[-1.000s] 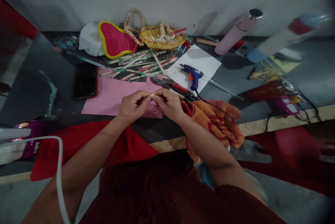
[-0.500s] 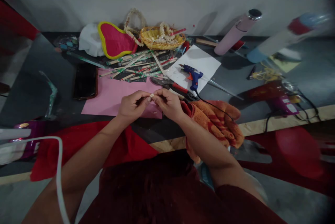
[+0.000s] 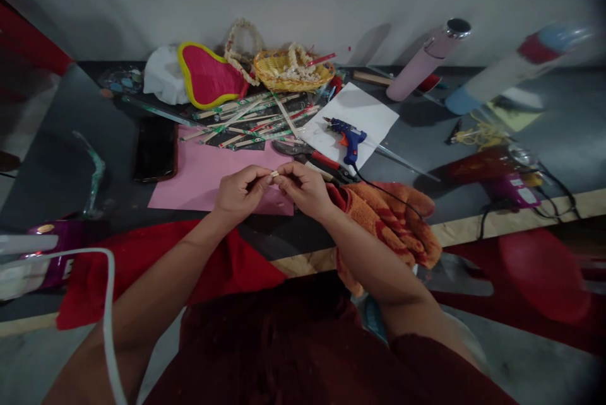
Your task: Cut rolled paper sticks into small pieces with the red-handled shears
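Note:
Between the fingertips of both hands is a small cream-coloured piece [image 3: 275, 174], too small to name its kind. My left hand [image 3: 240, 192] pinches it from one side, thumb and forefinger closed. From the other side my right hand [image 3: 303, 188] grips it the same way. Both hands are above the near right part of a pink sheet [image 3: 199, 171]. Red-handled pliers [image 3: 326, 162] lie just beyond my right hand. A blue glue gun [image 3: 349, 137] rests on a white sheet [image 3: 376, 108] farther right.
Paper-wrapped chopsticks [image 3: 250, 118] lie in a pile behind the pink sheet. Behind them stand a yellow basket [image 3: 269, 80] and a pink heart-shaped piece [image 3: 211, 77] with yellow edging. A phone [image 3: 155, 149] lies left, an orange towel [image 3: 392, 216] right. A pink flask [image 3: 428, 61] stands at back right.
The hands hold almost the same place, still pinching the small cream piece, which seems slightly turned. The whole view has shifted very slightly.

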{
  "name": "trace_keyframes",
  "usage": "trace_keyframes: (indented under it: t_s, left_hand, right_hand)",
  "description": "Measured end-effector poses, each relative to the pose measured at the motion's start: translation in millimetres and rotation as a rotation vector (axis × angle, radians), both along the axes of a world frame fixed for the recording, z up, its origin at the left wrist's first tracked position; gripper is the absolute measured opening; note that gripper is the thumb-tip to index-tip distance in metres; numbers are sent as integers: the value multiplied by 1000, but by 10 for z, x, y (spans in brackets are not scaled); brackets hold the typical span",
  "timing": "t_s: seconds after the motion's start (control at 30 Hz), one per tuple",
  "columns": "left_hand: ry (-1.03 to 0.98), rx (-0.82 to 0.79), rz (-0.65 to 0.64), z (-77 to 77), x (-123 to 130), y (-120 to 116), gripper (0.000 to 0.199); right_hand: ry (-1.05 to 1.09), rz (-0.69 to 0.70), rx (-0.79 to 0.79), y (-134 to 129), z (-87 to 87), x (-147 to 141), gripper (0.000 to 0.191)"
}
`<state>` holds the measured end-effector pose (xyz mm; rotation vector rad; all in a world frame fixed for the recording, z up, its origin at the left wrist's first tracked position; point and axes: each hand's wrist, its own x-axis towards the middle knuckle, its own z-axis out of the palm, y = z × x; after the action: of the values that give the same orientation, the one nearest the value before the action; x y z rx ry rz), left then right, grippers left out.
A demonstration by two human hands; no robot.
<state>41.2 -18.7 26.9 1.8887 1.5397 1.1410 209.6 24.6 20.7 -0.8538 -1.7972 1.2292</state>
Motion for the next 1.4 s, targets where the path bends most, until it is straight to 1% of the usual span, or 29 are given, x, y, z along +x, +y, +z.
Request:
trace_keyframes:
  t_s: [0.1,0.27,0.47,0.73,0.9,1.07,1.27,1.4]
  left_hand:
    - [6,7,-3,-1,0,2,22]
    - [18,-3,3,8,1,0,21]
    - [14,-12,4,26,6,-8,22]
    - [34,-7,11,7,6,2,21]
    - [34,-14,10,13,9,1,22]
    - [41,-18,12,18,8,0,22]
    - [72,-8,9,23,6,-1,22]
    - [107,-3,9,35,0,4,21]
  right_hand:
    - [-16,-11,25,0,-5,1,15]
    - [-43,-11,17,-2,6,-2,16]
    - [-26,-11,-3,-1,11,-3,15]
    - [-20,-11,4,2,25,-1,15]
    - [-4,-4,7,4,7,5,15]
    - [-40,-8,21,11,-12,11,14]
    - [-63,-17,85,9,-7,4,12]
    - [-133,-38,210,45,-6,27,11]
